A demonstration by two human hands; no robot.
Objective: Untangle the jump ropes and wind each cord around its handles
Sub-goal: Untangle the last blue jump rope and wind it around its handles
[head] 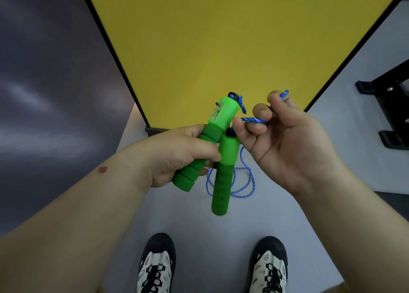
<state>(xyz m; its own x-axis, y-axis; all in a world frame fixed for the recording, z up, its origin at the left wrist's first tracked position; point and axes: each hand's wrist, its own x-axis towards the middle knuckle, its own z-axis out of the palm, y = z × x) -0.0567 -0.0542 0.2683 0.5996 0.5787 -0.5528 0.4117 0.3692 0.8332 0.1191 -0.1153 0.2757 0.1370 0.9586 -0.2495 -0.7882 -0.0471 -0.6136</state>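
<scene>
Currently my left hand (pixel 177 153) grips both green handles (pixel 221 151) together as a core; right hand (pixel 287 142) at 3 o'clock pinches blue cord (pixel 254 120), slack hanging at 6, ready for winding.

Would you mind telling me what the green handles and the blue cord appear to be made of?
Green handles: ribbed matte grips look like foam; the smooth, slightly glossy upper sections look like hard plastic. Blue cord: probably braided synthetic fibre, judging by its white-flecked woven pattern and limp loops.

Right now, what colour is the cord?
Blue with white flecks on the cord, clearest in the head view.
</scene>
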